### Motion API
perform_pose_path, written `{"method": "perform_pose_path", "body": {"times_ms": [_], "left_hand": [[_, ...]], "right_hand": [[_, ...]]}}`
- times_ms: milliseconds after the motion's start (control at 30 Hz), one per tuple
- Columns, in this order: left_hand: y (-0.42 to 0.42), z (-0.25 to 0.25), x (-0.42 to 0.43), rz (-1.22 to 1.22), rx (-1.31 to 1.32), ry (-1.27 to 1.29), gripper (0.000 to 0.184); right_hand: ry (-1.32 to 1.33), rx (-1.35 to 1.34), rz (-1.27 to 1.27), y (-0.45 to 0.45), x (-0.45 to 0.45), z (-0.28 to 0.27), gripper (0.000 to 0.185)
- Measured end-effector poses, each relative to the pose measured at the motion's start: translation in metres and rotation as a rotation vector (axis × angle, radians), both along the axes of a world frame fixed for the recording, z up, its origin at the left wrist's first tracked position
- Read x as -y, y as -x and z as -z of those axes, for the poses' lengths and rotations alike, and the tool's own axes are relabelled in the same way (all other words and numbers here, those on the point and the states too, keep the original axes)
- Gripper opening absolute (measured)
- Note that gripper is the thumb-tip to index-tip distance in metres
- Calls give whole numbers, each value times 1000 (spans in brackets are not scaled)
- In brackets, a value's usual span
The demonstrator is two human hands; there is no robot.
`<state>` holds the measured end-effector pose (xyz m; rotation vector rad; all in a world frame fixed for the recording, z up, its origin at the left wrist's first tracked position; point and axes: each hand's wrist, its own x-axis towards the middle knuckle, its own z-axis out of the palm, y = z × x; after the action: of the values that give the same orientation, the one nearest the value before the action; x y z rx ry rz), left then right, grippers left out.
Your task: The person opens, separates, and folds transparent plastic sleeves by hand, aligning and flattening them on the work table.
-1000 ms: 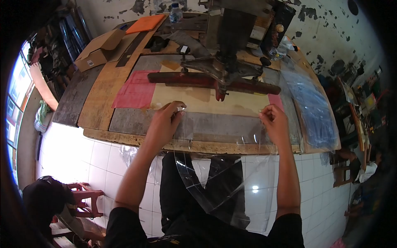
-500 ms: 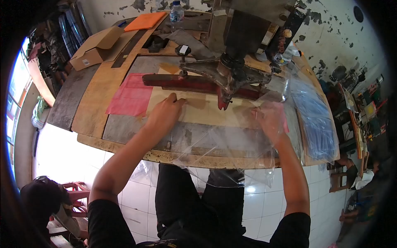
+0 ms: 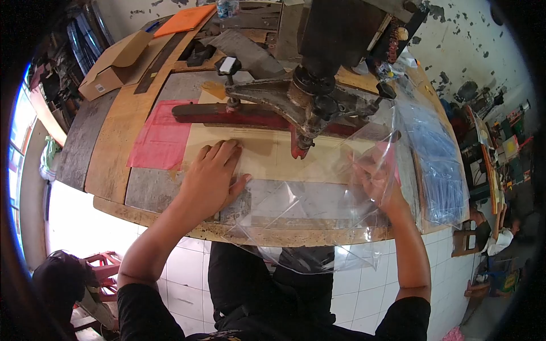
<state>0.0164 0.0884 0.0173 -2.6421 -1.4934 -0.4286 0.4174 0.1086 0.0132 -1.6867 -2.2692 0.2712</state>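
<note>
My left hand rests on the left part of a pale yellow board, its fingers stretched out and the thumb apart. It grips nothing. A clear plastic sheet spreads over the board's front and droops past the table edge. My right hand, seen through the plastic, has its fingers curled and pinched on this sheet at the right. Just beyond both hands, the press machine's dark red bar hangs above the board. Pink sheeting lies to the left of the board.
The machine's metal arm and head stand over the table's middle. A stack of clear plastic sheets lies at the right. An open cardboard box and an orange folder are at the back left. Other people sit at both sides.
My left hand has shifted slightly towards me, and its fingers have gone from pinching to lying spread. My right hand stays at the sheet. The whole view has tilted down.
</note>
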Motion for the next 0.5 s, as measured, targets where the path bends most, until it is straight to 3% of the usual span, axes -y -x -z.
{"method": "perform_pose_path", "body": {"times_ms": [133, 400, 500], "left_hand": [[-5, 0, -1, -43, 34, 6, 60], [-10, -6, -5, -45, 73, 22, 60], [-13, -6, -7, -66, 82, 40, 61]], "right_hand": [[-234, 7, -102, -11, -11, 14, 31], [-368, 78, -234, -22, -22, 23, 29], [-286, 45, -157, -19, -23, 19, 30]]}}
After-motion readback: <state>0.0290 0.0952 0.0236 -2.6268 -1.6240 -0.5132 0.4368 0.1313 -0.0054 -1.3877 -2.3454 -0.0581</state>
